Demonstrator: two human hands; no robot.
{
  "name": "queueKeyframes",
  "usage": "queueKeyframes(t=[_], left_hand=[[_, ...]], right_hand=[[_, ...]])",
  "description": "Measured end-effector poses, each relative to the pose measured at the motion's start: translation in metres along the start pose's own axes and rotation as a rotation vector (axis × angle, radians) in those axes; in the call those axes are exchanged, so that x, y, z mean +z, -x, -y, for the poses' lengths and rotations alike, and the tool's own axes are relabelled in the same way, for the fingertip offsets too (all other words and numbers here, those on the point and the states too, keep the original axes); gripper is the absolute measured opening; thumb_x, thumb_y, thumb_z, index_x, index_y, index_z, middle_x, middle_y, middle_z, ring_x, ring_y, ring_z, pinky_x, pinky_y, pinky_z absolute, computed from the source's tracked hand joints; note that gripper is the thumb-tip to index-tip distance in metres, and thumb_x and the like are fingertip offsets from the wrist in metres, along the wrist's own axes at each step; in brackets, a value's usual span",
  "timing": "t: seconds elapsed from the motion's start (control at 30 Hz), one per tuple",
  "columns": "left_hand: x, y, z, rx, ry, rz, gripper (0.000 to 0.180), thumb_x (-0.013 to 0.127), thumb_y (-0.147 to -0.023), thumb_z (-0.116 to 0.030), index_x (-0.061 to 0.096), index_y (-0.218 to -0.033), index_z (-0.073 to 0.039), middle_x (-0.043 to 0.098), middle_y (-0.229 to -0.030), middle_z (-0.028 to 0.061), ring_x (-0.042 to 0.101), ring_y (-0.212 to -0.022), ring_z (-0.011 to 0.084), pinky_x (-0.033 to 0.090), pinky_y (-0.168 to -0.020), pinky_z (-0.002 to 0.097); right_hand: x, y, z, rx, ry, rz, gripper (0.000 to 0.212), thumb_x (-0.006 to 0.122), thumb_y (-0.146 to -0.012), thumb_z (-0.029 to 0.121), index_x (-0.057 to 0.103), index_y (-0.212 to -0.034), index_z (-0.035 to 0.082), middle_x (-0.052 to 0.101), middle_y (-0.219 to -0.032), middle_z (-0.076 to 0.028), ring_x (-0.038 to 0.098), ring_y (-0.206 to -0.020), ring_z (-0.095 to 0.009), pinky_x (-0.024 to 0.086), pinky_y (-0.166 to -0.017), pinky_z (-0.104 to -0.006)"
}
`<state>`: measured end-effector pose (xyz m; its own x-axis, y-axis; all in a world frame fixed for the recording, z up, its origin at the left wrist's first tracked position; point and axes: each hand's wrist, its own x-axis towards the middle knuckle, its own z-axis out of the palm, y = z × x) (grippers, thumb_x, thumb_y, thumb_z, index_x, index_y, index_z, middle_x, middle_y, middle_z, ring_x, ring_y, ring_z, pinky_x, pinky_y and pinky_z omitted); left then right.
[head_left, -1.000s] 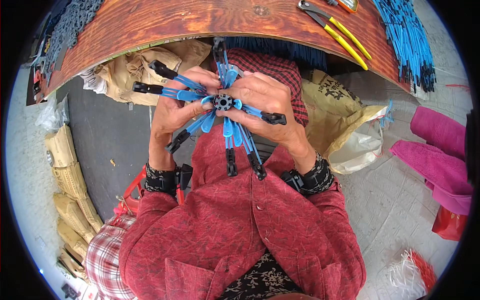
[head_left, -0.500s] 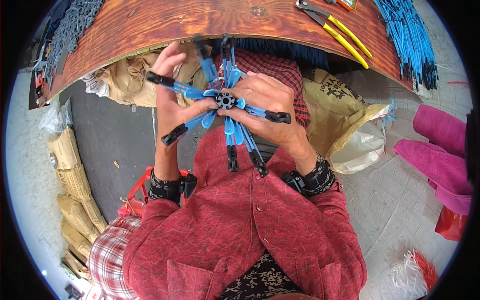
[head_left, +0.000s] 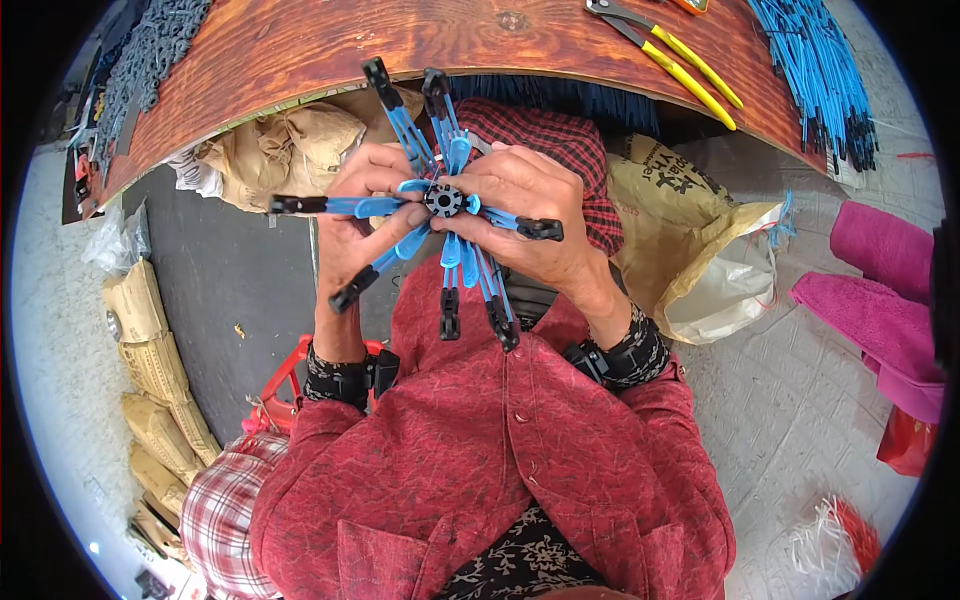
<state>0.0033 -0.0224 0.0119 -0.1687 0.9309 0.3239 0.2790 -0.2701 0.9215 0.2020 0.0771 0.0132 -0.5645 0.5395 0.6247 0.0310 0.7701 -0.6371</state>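
Note:
A spoked frame is held up in front of my chest. Its round black hub is notched around the rim, and several blue arms fan out from it, each tipped with a black end piece. My right hand is closed on the hub from the right, with the thumb beside the hub's face. From the left, my left hand holds the frame too, its thumb against the hub's left side and its bent fingers behind the blue arms. What lies behind the hub is hidden by both hands.
Ahead stands a brown wooden table bearing yellow-handled cutters, a bundle of blue rods with black tips and a grey heap of small parts. An open sack lies right, near magenta towels.
My left hand's raised fingers have come down around the blue arms. One blue arm at the upper left, blurred before, now stands still. The frame has shifted slightly left.

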Motion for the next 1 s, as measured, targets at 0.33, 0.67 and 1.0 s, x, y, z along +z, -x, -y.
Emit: queueKeyframes(t=[0.33, 0.67, 1.0], left_hand=[[-0.007, -0.001, 0.003, 0.002, 0.095, 0.045, 0.019, 0.080, -0.076, 0.001, 0.075, -0.093, -0.002, 0.072, -0.091, 0.0124, 0.068, -0.084, 0.0206, 0.052, -0.074, 0.0322], [-0.002, 0.004, -0.010, -0.120, 0.119, -0.019, 0.017, 0.080, -0.076, 0.002, 0.075, -0.092, 0.000, 0.074, -0.093, 0.0127, 0.070, -0.086, 0.0207, 0.055, -0.077, 0.0316], [-0.004, 0.004, -0.013, -0.064, 0.040, 0.001, 0.026, 0.080, -0.077, 0.000, 0.076, -0.103, -0.001, 0.073, -0.098, 0.0129, 0.070, -0.089, 0.0200, 0.054, -0.080, 0.0307]], right_hand=[[0.000, -0.001, 0.001, 0.002, 0.012, 0.027, 0.035, 0.089, -0.064, 0.017, 0.076, -0.094, 0.006, 0.071, -0.083, -0.006, 0.067, -0.075, -0.025, 0.053, -0.068, -0.0349], [-0.004, -0.006, 0.007, 0.003, 0.002, 0.077, 0.035, 0.087, -0.067, 0.018, 0.076, -0.097, 0.006, 0.070, -0.083, -0.006, 0.068, -0.075, -0.025, 0.054, -0.071, -0.0369], [-0.002, -0.005, 0.009, 0.039, 0.028, 0.074, 0.035, 0.087, -0.068, 0.020, 0.077, -0.100, 0.008, 0.071, -0.084, -0.005, 0.070, -0.079, -0.025, 0.055, -0.082, -0.0397]])
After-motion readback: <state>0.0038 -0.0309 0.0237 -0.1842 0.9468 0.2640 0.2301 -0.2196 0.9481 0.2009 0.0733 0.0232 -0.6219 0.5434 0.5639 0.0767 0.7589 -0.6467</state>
